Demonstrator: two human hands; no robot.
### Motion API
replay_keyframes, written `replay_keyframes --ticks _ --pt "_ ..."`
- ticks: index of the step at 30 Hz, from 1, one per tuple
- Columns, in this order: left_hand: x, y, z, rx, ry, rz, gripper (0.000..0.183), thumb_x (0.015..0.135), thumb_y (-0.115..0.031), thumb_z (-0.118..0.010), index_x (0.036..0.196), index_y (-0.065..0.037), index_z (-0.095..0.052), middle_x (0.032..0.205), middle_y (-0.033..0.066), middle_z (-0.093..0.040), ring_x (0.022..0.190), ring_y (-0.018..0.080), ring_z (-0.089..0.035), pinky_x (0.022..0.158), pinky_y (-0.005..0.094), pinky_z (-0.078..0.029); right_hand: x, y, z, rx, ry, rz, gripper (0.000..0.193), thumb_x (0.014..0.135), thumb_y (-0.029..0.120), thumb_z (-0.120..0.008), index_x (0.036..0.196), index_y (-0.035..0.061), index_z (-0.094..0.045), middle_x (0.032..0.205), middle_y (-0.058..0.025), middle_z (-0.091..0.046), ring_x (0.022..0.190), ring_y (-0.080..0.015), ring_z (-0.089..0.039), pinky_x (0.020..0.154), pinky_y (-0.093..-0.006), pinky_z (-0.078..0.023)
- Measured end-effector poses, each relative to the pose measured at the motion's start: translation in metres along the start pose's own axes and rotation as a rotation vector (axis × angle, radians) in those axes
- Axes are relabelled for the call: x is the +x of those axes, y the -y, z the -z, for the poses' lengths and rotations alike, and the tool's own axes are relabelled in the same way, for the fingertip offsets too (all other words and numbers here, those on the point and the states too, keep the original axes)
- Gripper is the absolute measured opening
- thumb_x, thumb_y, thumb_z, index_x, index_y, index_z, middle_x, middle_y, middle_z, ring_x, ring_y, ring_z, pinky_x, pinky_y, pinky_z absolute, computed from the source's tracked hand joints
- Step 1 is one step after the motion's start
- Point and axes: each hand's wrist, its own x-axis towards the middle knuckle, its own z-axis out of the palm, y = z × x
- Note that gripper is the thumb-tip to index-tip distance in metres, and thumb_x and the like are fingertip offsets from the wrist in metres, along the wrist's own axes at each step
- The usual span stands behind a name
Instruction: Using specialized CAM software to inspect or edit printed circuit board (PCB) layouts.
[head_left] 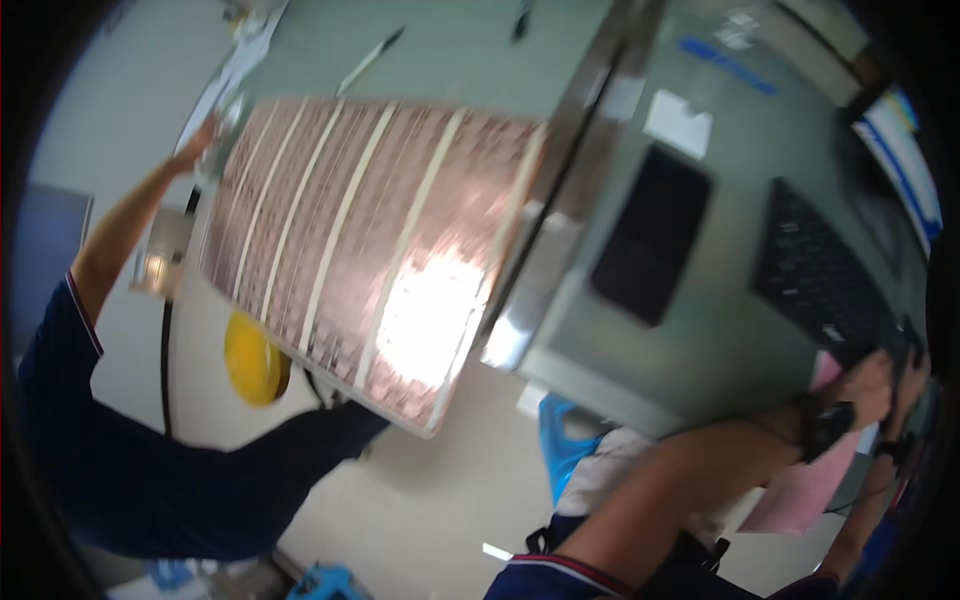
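At the right edge, my left hand (862, 388), with a black watch (828, 428) on its wrist, is beside the near end of a black keyboard (815, 270). Close by on its right is my right hand (912, 385), with a dark band at the wrist. Blur and the dark rim of the picture hide the fingers of both, so I cannot make out whether they hold anything. Something pink shows under my left hand, and a pink sheet (805, 495) hangs between my forearms. A dark flat pad (653, 235) lies on the green desk to their left.
A co-worker in navy sits at left, one hand (205, 138) at the far left corner of a coppery panel (330, 215) with pale stripes. A metal strip (585, 120) divides the desks. A white paper (680, 122), a pen (370, 60) and a yellow stool (252, 358) are about.
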Motion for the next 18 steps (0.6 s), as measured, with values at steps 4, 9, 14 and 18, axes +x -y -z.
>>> replay_keyframes --ticks 4,9,14,18 --pt "-0.046 0.018 0.039 0.165 0.166 0.055 0.038 0.088 -0.017 -0.054 0.113 0.005 -0.073 0.123 0.025 -0.068 0.126 0.0379 -0.058 0.119 0.0503 -0.034 -0.056 0.151 -0.015 0.182 0.054 -0.161 0.048 0.103 0.028 -0.062 0.137 -0.0067 -0.057 0.134 -0.027 -0.063 0.125 -0.04 -0.06 0.11 -0.0425 -0.044" --pt "-0.042 0.029 0.107 0.23 0.361 -0.038 0.041 0.093 -0.018 -0.056 0.127 0.003 -0.068 0.138 0.0226 -0.063 0.138 0.0383 -0.052 0.12 0.0501 -0.033 -0.06 0.213 0.015 0.191 -0.058 -0.125 0.051 0.095 0.018 -0.067 0.138 -0.0021 -0.051 0.133 -0.0256 -0.057 0.124 -0.0442 -0.056 0.107 -0.048 -0.045" --pt "-0.034 0.023 0.118 0.189 0.319 -0.038 0.035 0.095 -0.023 -0.066 0.119 0.002 -0.071 0.133 0.0202 -0.066 0.133 0.0362 -0.056 0.118 0.0464 -0.038 -0.06 0.222 0.036 0.3 -0.081 -0.21 0.05 0.092 0.014 -0.069 0.137 0.0001 -0.052 0.131 -0.0227 -0.058 0.12 -0.0444 -0.057 0.102 -0.0489 -0.048" --pt "-0.031 0.023 0.122 0.183 0.315 -0.04 0.033 0.094 -0.023 -0.07 0.116 0.001 -0.072 0.129 0.0193 -0.068 0.13 0.0367 -0.059 0.116 0.0466 -0.041 -0.058 0.226 0.046 0.349 -0.056 -0.217 0.045 0.091 0.012 -0.069 0.133 0.002 -0.058 0.132 -0.0207 -0.058 0.119 -0.042 -0.058 0.102 -0.0474 -0.049"
